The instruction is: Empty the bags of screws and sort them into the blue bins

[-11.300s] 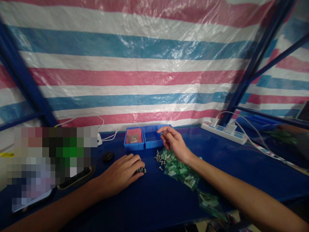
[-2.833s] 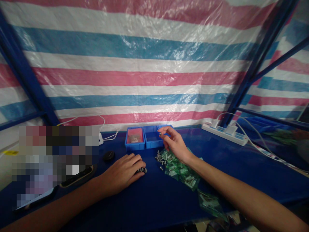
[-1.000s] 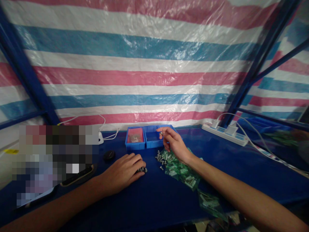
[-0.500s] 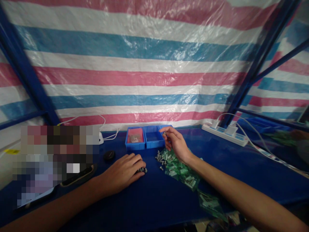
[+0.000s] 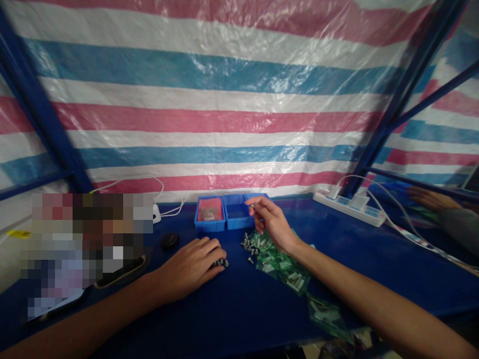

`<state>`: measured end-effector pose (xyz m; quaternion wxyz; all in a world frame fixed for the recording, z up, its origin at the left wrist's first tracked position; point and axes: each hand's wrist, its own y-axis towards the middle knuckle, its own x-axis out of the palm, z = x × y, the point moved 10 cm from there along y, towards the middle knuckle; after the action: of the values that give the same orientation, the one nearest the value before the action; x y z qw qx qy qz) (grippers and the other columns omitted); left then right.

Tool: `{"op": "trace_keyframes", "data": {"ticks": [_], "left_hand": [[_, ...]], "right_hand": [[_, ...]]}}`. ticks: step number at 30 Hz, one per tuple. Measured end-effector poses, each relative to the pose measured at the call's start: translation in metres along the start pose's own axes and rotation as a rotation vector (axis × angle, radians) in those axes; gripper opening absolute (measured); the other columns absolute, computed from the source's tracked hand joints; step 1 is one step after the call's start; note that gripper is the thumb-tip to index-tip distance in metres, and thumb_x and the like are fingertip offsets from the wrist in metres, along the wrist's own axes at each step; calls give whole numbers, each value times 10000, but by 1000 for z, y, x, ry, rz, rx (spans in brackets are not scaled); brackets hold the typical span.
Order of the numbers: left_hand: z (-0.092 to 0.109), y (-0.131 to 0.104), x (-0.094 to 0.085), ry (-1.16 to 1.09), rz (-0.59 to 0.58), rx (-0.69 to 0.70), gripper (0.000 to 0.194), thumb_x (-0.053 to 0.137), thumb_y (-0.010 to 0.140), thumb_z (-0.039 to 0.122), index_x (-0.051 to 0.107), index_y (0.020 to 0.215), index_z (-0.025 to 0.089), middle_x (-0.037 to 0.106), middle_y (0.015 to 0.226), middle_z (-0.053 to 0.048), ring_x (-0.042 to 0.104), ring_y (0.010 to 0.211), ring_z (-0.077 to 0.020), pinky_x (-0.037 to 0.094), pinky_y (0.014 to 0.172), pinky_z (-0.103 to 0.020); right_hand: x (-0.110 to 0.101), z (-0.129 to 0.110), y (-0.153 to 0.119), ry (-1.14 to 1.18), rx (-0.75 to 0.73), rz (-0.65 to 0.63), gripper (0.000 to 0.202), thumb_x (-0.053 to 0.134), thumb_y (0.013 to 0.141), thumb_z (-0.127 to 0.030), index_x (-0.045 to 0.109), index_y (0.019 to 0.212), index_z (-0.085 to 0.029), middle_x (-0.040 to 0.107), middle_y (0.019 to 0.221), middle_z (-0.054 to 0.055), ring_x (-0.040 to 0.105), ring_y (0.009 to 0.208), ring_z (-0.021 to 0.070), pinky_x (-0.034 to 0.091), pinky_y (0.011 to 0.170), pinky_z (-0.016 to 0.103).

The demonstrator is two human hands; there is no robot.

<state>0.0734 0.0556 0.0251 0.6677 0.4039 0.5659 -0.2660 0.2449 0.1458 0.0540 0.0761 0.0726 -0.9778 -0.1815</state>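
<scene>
Here, right grip [image 5: 271, 220] tight on a metal piece [image 5: 252, 206] near bin edge [image 5: 236, 220], left grip [image 5: 194, 264] around dark pieces [image 5: 221, 263], tabletop [image 5: 235, 252] between.

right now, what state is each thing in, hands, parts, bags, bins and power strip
left hand, palm down over dark pieces, grip unclear
right hand, raised, pinching a small part
green bags, lying on the table, with contents
loose parts, scattered beside the bags
left blue bin, open-topped, something inside
middle blue bin, open-topped, partly hidden
power strip, plugs inserted
</scene>
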Motion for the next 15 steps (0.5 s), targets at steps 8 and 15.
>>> {"op": "trace_keyframes", "data": {"ticks": [8, 15], "left_hand": [[-2, 0, 2, 5, -10, -6, 182, 537, 1101, 337, 633, 1212, 229, 652, 1187, -52, 601, 1076, -249, 457, 968, -383], [0, -1, 1, -6, 3, 5, 190, 514, 1111, 348, 631, 1205, 232, 654, 1176, -45, 600, 1061, -237, 455, 961, -370]], "right_hand": [[2, -2, 0, -24, -17, -16, 185, 653, 979, -399, 696, 1073, -245, 598, 868, -17, 395, 498, 74, 372, 393, 207], [2, 0, 0, -65, -22, -34, 188, 673, 974, -408, 699, 1089, -261, 633, 918, -4, 409, 496, 75, 375, 397, 222]]}}
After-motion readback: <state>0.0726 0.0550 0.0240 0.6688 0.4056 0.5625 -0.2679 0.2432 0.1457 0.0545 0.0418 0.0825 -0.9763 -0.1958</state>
